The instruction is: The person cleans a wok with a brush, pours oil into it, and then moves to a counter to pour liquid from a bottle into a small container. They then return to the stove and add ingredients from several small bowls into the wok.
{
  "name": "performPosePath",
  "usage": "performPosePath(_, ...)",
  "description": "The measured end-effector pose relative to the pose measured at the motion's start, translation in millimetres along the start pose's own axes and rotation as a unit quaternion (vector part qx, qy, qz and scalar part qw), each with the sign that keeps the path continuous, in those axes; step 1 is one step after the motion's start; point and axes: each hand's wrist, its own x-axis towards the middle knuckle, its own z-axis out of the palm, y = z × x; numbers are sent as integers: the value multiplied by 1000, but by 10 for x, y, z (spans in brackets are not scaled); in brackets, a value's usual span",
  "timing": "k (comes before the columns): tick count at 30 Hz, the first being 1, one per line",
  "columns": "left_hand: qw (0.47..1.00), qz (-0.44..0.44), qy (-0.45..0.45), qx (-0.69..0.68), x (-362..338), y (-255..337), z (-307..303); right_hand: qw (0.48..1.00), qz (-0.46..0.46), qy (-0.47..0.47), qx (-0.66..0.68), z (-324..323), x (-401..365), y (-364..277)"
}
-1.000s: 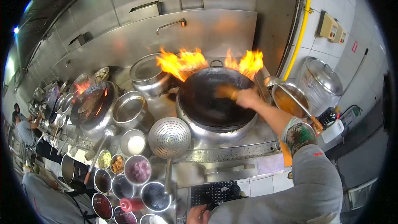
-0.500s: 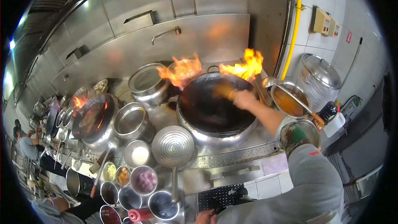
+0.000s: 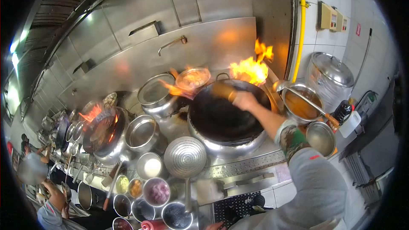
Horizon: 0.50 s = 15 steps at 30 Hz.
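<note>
My right hand (image 3: 245,100) reaches over a big black wok (image 3: 221,121) and is closed on a blurred tan tool handle (image 3: 223,90) that points into the wok's far side. Flames (image 3: 249,70) rise behind the wok's rim. The wok looks dark and bare inside. My grey sleeve with a patterned cuff (image 3: 292,138) crosses the wok's right edge. Only a sliver of my left hand (image 3: 215,226) shows at the bottom edge, next to a black perforated mat (image 3: 238,206); its fingers are hidden.
A perforated skimmer (image 3: 185,157) lies in front of the wok, with several seasoning bowls (image 3: 155,189) to its left. Steel pots (image 3: 153,93) stand at the left. A second flaming wok (image 3: 102,127) is further left. An oil pot with ladle (image 3: 300,104) and an empty bowl (image 3: 320,138) sit right. Other people (image 3: 51,204) work at the lower left.
The flames on the wok's left have died down while those at the back right remain. My right hand has kept moving the tool along the wok's far side. My left hand has slipped towards the bottom edge.
</note>
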Motion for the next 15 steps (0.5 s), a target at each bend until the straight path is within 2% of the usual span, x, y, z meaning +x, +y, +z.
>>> performPosePath(1, 1000, -4, 5, -28, 32, 15, 5, 991, -130, -4, 21, 195, -94, -163)
performPosePath(2, 998, -11, 8, -55, 33, 22, -26, 980, -27, -112, 164, 125, -258, -429)
performPosePath(3, 999, -15, 8, -50, 19, 53, -89, 925, 77, -219, 301, -125, -471, -698)
performPosePath(5, 999, -17, 29, -20, 25, 132, -176, 878, 4, -324, 352, -642, -702, -515)
performPosePath(7, 999, -31, 41, -1, -118, 4, -97, 915, -9, -387, 111, -1188, -653, -183)
performPosePath(8, 998, -37, 54, 17, -159, -37, -66, 943, -54, -329, -19, -1190, -521, 229)
performPosePath(9, 997, -39, 58, 19, -160, -6, -59, 948, -99, -262, -149, -1131, -377, 513)
performPosePath(11, 996, -72, 16, 52, -149, 70, -73, 972, 97, -78, -199, -1069, -231, 397)
performPosePath(12, 996, -73, 16, 55, -116, 65, -45, 985, 96, -31, -141, -979, -156, 274)
performPosePath(13, 994, -110, 13, -6, -60, 31, 3, 992, 96, 14, -82, -844, -72, 147)
performPosePath(14, 986, -151, 7, -68, -46, 27, 48, 997, 70, -1, -37, -646, -16, 43)
performPosePath(15, 986, -156, 6, -64, -27, 65, 67, 999, 42, -16, 10, -400, 31, -54)
